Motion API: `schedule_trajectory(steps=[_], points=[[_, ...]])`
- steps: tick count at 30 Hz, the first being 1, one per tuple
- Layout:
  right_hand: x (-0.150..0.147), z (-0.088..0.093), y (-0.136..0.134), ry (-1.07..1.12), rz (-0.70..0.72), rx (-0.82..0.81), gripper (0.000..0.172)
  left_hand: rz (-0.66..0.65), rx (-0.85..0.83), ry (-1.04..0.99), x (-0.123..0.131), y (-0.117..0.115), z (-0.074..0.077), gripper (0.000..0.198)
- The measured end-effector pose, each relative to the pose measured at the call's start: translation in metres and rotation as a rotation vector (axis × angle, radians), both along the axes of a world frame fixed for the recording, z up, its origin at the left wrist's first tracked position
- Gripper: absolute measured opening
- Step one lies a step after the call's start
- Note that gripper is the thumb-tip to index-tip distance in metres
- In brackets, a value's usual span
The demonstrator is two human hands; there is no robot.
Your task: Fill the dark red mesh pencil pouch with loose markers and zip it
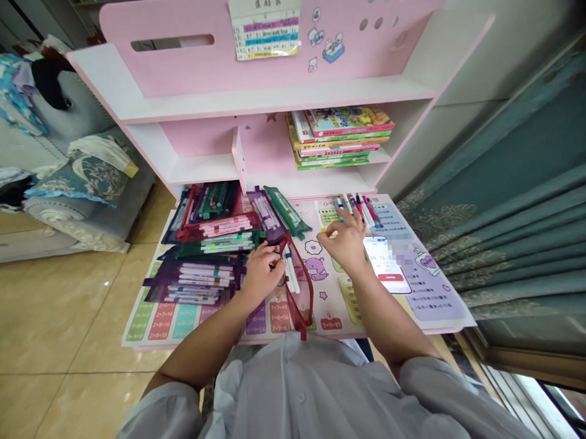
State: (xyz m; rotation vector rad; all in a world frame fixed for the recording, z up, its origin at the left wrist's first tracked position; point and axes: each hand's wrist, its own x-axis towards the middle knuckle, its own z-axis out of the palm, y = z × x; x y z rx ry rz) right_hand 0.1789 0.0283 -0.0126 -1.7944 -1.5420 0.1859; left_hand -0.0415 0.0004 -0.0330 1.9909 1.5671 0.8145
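My left hand (263, 272) is closed on the upper left edge of a red mesh pencil pouch (303, 302), near its opening. White markers (290, 274) lie inside that pouch. My right hand (345, 240) hovers to the right, thumb and index finger drawn together in a pinch, the other fingers extended. Whatever the pinch may hold is too small to make out. Just past its fingertips, a row of loose pens and markers (364, 210) lies on the printed desk mat. Left of my left hand is a purple mesh pouch (189, 284) filled with markers.
More filled mesh pouches, including a green pouch (287, 210), lie at the back and left of the desk. A lit phone (388, 267) rests beside my right forearm. Stacked books (341, 138) occupy the pink shelf (264, 95). A curtain (512, 173) hangs at right.
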Motion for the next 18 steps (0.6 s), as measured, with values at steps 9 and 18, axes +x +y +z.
schedule_trajectory(steps=[9,18], points=[[-0.008,0.044,-0.041,0.098,0.389,-0.265,0.013,0.008,0.026,-0.035,-0.001,0.002,-0.006,0.022],[-0.016,0.054,-0.055,-0.154,0.566,-0.506,0.015,0.004,0.043,-0.015,-0.002,0.001,-0.004,0.021]])
